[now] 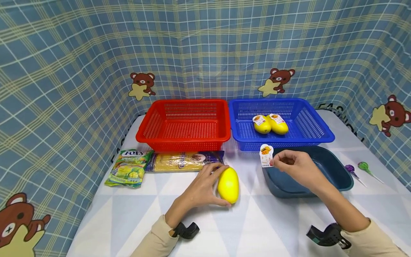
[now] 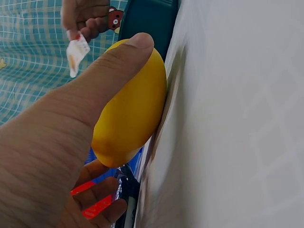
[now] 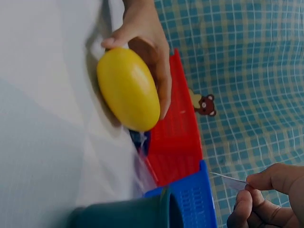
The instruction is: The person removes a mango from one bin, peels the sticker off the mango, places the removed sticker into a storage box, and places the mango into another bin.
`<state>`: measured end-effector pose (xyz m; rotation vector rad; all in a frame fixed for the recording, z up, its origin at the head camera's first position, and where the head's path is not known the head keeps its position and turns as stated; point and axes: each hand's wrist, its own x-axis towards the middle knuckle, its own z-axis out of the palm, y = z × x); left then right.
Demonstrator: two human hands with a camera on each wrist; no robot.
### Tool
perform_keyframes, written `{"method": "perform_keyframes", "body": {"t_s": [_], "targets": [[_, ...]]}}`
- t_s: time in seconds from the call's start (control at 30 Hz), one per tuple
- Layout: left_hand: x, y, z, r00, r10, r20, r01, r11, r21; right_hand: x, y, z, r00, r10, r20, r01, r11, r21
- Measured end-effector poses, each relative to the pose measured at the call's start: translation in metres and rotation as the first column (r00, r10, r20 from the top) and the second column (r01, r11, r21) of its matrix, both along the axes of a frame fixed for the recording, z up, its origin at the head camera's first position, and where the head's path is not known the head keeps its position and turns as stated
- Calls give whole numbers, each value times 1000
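My left hand grips a yellow mango on the table, thumb at its near end and fingers at its far end. No label shows on this mango in any view. Over the left rim of a dark teal basin, my right hand pinches a white sticker label with a fruit picture on it. In the right wrist view the label appears nearly edge-on between thumb and finger. Two yellow mangoes with similar labels lie in the blue basket.
A red basket stands beside the blue one at the back. In front of it lies a pasta packet, with a green Fox's candy bag to its left. A purple lollipop and a green lollipop lie right of the basin.
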<state>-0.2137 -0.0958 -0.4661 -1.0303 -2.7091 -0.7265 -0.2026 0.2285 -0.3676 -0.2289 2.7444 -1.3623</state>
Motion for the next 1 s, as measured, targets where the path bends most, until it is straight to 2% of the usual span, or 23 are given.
{"method": "perform_keyframes", "body": {"t_s": [0.3, 0.73, 1.0], "targets": [[0, -1, 1, 1000, -3, 12, 3, 1000, 2, -11, 23, -11, 1000, -15, 10, 14, 998, 63], [-1, -1, -1, 1000, -3, 4, 3, 1000, 1, -35, 38, -42, 992, 27, 120, -41, 993, 109], [-1, -1, 0, 1000, -8, 15, 8, 1000, 3, -43, 46, -58, 986, 4, 164, -34, 982, 184]]}}
